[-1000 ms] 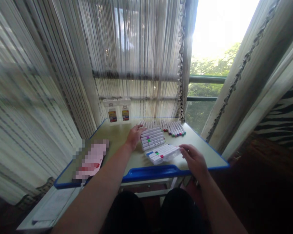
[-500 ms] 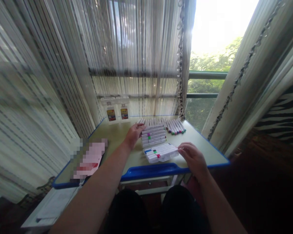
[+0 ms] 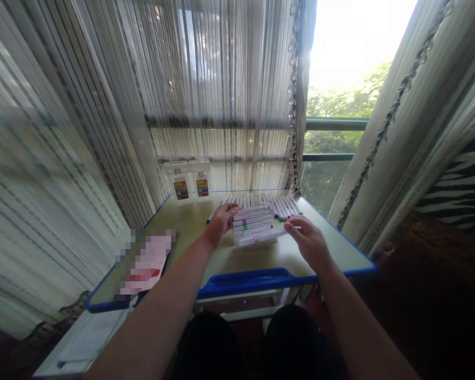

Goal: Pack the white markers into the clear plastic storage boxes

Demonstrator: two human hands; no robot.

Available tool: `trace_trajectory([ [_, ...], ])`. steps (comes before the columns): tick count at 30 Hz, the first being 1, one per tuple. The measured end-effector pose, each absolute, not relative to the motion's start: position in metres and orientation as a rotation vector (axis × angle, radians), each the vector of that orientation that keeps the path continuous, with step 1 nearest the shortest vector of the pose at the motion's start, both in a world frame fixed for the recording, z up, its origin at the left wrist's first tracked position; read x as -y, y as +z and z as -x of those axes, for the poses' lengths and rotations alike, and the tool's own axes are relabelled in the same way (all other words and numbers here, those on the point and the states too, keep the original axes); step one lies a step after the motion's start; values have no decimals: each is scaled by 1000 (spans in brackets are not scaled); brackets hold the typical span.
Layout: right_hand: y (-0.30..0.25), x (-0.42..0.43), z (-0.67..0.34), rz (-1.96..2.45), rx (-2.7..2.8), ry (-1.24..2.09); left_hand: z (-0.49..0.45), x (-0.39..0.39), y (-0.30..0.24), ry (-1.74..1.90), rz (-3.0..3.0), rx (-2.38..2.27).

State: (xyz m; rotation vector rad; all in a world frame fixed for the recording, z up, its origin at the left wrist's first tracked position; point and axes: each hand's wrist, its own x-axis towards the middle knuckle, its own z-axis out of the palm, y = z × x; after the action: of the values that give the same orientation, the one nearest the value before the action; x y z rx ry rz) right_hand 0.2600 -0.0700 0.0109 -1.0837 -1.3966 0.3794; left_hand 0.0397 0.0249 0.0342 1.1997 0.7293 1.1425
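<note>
In the middle of the frame, the left hand (image 3: 224,220) and right hand (image 3: 306,237) are holding a clear marker case (image 3: 261,238) by opposite ends, fingers bent nearly closed on its edges, probably steadying its hinged halves. Loose markers (image 3: 286,205) are lying behind it on the worktop (image 3: 190,221), leaving room in front.

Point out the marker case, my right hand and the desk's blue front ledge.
Marker case (image 3: 262,237): head view, on its near side.
Right hand (image 3: 310,243): head view, on the back of the hand.
Blue front ledge (image 3: 248,279): head view, near its middle.
</note>
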Motion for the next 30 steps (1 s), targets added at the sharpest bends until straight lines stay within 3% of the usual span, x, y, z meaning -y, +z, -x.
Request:
trace_trajectory([
  [21, 14, 43, -246, 1163, 1185, 402, -31, -16, 31, 1027, -1499, -458],
  [26, 10, 20, -239, 1225, 1158, 244, -39, -15, 30, 1127, -1563, -658],
  [30, 6, 16, -232, 1112, 1264, 746, -40, -17, 32, 1133, -1521, -727],
])
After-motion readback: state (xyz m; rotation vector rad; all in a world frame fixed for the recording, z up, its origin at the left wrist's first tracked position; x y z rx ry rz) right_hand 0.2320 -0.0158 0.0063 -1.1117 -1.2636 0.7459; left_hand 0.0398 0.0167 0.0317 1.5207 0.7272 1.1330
